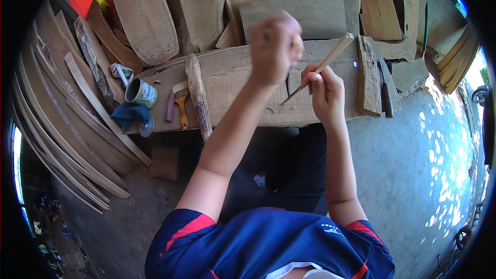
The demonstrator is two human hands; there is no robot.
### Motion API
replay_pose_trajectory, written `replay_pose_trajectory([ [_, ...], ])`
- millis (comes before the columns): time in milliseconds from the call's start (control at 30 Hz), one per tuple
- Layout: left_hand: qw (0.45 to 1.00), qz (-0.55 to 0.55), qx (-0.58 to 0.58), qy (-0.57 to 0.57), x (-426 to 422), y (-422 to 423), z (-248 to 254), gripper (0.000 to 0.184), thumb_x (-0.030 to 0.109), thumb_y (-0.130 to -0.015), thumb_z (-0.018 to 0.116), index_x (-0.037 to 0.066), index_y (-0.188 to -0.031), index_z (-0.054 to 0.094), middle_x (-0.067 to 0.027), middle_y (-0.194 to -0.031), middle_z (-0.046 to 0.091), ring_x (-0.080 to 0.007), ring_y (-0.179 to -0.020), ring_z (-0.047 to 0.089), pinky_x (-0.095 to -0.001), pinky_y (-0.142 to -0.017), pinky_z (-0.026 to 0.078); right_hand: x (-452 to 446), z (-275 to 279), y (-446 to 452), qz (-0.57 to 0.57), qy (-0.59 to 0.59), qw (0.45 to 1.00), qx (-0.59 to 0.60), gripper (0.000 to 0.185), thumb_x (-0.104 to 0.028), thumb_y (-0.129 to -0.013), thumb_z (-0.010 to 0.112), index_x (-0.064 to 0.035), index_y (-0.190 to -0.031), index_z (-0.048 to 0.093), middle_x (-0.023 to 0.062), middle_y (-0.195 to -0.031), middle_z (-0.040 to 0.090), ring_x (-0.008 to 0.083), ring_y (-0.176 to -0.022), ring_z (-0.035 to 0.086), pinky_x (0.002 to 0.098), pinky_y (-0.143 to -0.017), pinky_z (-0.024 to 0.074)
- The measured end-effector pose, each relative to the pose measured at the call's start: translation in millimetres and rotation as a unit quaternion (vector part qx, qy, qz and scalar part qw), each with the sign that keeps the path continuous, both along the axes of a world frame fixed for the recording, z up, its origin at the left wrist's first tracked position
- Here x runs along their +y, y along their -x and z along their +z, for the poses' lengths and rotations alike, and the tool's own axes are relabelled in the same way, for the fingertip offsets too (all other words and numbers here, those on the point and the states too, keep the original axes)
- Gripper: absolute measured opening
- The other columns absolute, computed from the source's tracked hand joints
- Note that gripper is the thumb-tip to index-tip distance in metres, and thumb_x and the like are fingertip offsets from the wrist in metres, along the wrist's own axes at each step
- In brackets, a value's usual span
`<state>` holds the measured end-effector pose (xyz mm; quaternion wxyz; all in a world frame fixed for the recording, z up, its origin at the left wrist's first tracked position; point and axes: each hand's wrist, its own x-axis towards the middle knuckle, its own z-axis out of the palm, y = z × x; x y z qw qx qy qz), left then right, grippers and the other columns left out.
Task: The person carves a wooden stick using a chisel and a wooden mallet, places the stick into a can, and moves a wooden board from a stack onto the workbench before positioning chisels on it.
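Note:
My right hand (328,93) is closed around a chisel (336,52) with a pale wooden handle. Its thin dark blade slants down to the left, the tip at the surface of a wide wooden plank (232,82). Raised above the plank, to the left of the chisel, my left hand (274,46) is clenched and blurred by motion. A small tan spot shows at its fingers, but I cannot make out what it grips. A narrow dark line shows on or over the plank below that fist.
On the left stand a tin can (141,93), a blue cloth (129,115), a purple stick (170,105) and a brush (181,104). A rough wood strip (198,95) crosses the plank. Rightward lie a wood block (369,77) and a dark-handled knife (386,93). Boards (294,15) lean behind.

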<state>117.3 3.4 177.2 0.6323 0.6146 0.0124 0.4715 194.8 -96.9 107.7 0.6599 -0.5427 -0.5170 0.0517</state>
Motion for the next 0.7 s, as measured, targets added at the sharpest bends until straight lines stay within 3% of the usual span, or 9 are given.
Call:
replay_pose_trajectory([
  [33, 0.998, -0.008, -0.003, -0.06, 3.4, -9.0, -19.0, 0.033, 0.03, -0.09, 0.041, 0.008, -0.065, 0.044, 0.0037, -0.045, 0.031, -0.0067, -0.036, 0.03, -0.0242, -0.035, 0.025, 0.3, 0.1, 0.7, 0.001, -0.001, 1.0, -0.001, 0.023, -0.018, -0.094, 0.052, 0.0002, -0.079, 0.055, 0.0069, -0.067, 0.055, 0.0153, -0.062, 0.054, 0.0266, -0.06, 0.0432],
  [100, 0.996, -0.079, 0.01, 0.045, 12.7, -10.8, -36.6, 0.023, 0.012, -0.088, 0.045, 0.005, -0.066, 0.047, 0.0016, -0.048, 0.038, -0.0057, -0.037, 0.035, -0.0227, -0.035, 0.028, -0.8, -1.2, -0.9, -0.001, -0.017, 1.0, 0.002, 0.023, -0.018, -0.094, 0.052, 0.0005, -0.08, 0.055, 0.0069, -0.068, 0.055, 0.0153, -0.062, 0.054, 0.0267, -0.06, 0.0431],
  [167, 0.99, -0.082, -0.031, 0.11, 25.9, -2.3, -37.5, 0.025, 0.015, -0.088, 0.044, 0.006, -0.064, 0.045, 0.0024, -0.048, 0.036, -0.005, -0.036, 0.031, -0.0228, -0.035, 0.027, -2.3, -3.9, -5.4, 0.007, -0.02, 1.0, 0.013, 0.023, -0.018, -0.094, 0.052, 0.0007, -0.08, 0.055, 0.0067, -0.068, 0.055, 0.015, -0.062, 0.054, 0.0267, -0.06, 0.0432],
  [200, 0.993, -0.04, -0.011, 0.113, 24.6, 3.9, -22.0, 0.028, 0.027, -0.087, 0.039, 0.011, -0.064, 0.039, 0.0029, -0.044, 0.029, -0.0075, -0.035, 0.023, -0.0249, -0.036, 0.025, -2.5, -5.1, -6.4, 0.015, -0.02, 0.999, 0.029, 0.023, -0.018, -0.094, 0.052, 0.0008, -0.08, 0.055, 0.0065, -0.068, 0.055, 0.0148, -0.062, 0.054, 0.0268, -0.06, 0.0433],
  [300, 0.996, -0.017, -0.069, 0.061, 24.3, 25.1, 14.3, 0.03, 0.032, -0.087, 0.039, 0.013, -0.064, 0.036, 0.0033, -0.043, 0.027, -0.0088, -0.035, 0.021, -0.026, -0.037, 0.025, -2.8, -1.8, -6.7, 0.016, -0.002, 1.0, 0.016, 0.023, -0.018, -0.094, 0.052, 0.0006, -0.08, 0.055, 0.0063, -0.068, 0.054, 0.0141, -0.062, 0.054, 0.0266, -0.06, 0.0433],
  [367, 0.996, -0.024, -0.08, 0.037, 21.7, 30.4, 24.8, 0.03, 0.032, -0.087, 0.038, 0.013, -0.064, 0.036, 0.0036, -0.043, 0.026, -0.0089, -0.035, 0.021, -0.026, -0.037, 0.025, -0.4, 0.3, -4.4, 0.014, -0.006, 1.0, 0.002, 0.024, -0.018, -0.094, 0.052, 0.0004, -0.08, 0.055, 0.0062, -0.068, 0.054, 0.0138, -0.062, 0.053, 0.0264, -0.06, 0.043],
  [433, 0.986, -0.077, -0.081, 0.121, 18.4, 13.9, 8.0, 0.027, 0.024, -0.087, 0.04, 0.009, -0.065, 0.039, 0.0004, -0.042, 0.031, -0.0081, -0.034, 0.024, -0.0246, -0.035, 0.025, 0.1, -0.1, -2.1, 0.006, -0.012, 1.0, 0.003, 0.024, -0.019, -0.095, 0.052, 0.0002, -0.079, 0.054, 0.006, -0.068, 0.054, 0.0134, -0.062, 0.053, 0.0263, -0.06, 0.0427],
  [567, 0.991, -0.083, -0.068, 0.083, 19.1, 16.1, 4.2, 0.028, 0.024, -0.087, 0.04, 0.008, -0.064, 0.04, 0.0002, -0.041, 0.031, -0.0084, -0.034, 0.025, -0.0245, -0.035, 0.025, -0.8, -2.7, -5.9, 0.013, -0.016, 1.0, 0.017, 0.024, -0.018, -0.095, 0.052, 0.0003, -0.08, 0.054, 0.0053, -0.068, 0.054, 0.0123, -0.062, 0.052, 0.0259, -0.059, 0.0415],
  [700, 0.991, -0.065, -0.104, 0.053, 10.4, 33.7, 34.4, 0.028, 0.025, -0.088, 0.035, 0.01, -0.064, 0.039, 0.0011, -0.041, 0.03, -0.0084, -0.033, 0.024, -0.0239, -0.035, 0.025, 0.0, -3.3, -8.3, 0.014, -0.018, 1.0, 0.018, 0.024, -0.018, -0.095, 0.051, 0.0004, -0.081, 0.054, 0.0047, -0.067, 0.053, 0.0113, -0.061, 0.05, 0.0251, -0.058, 0.0402],
])
